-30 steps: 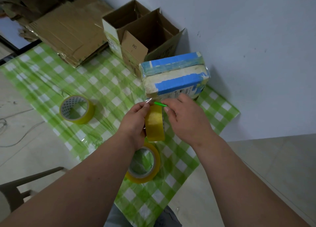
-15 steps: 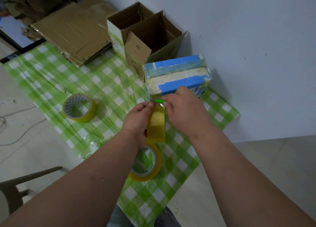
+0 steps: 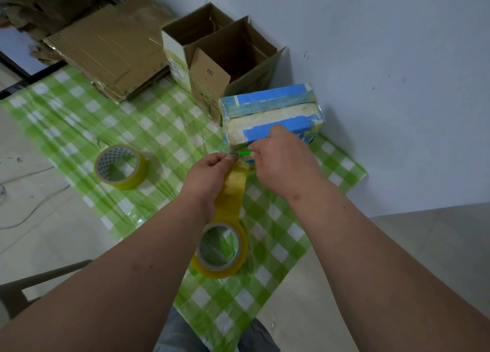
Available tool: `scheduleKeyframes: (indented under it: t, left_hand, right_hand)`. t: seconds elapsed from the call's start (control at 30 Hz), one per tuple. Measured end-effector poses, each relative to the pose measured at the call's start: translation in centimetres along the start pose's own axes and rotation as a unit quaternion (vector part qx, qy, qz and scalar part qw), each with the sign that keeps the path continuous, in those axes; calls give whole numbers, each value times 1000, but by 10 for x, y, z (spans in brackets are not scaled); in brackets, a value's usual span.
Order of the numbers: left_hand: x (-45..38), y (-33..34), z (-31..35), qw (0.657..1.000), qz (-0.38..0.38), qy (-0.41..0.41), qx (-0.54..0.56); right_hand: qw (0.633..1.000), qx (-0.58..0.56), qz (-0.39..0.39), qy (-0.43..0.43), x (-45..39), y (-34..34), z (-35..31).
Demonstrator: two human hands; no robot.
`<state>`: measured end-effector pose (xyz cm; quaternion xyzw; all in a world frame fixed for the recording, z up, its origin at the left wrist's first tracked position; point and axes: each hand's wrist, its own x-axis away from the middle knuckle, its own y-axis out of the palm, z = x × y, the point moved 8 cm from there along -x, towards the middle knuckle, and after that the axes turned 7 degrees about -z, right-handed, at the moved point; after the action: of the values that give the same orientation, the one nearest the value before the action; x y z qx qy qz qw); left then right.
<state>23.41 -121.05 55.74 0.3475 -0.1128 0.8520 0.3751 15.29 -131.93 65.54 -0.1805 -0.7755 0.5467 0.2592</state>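
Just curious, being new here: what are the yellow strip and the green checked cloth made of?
The yellow strip looks like thin, translucent plastic tape, glossy, running from its roll. The checked cloth seems plastic sheeting: shiny highlights, sharp wrinkles.

Your bare forearms reach in from the near edge and converge at mid-scene. Your left hand (image 3: pixel 209 175) is knuckles-up, its curled fingers pinching a strip of translucent yellow tape (image 3: pixel 233 190). Your right hand (image 3: pixel 285 159), just right and slightly farther, pinches a thin green-handled tool (image 3: pixel 245 153), its fingertips pointing left.
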Motion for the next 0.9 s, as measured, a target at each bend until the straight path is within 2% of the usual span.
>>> scheduleKeyframes:
  t: [0.27, 0.57, 0.7, 0.9]
  left_hand:
    - [-3, -7, 19, 993, 20, 53, -107]
    - [-5, -19, 7, 996, 40, 13, -73]
    - [-4, -11, 2, 998, 33, -3, -60]
    - [-1, 0, 0, 999, 7, -3, -49]
  right_hand:
    - [1000, 8, -25, 17, -4, -5, 5]
    - [998, 25, -12, 59, 2, -16, 37]
    - [999, -31, -27, 17, 1, -10, 23]
    - [996, -94, -5, -8, 3, -1, 12]
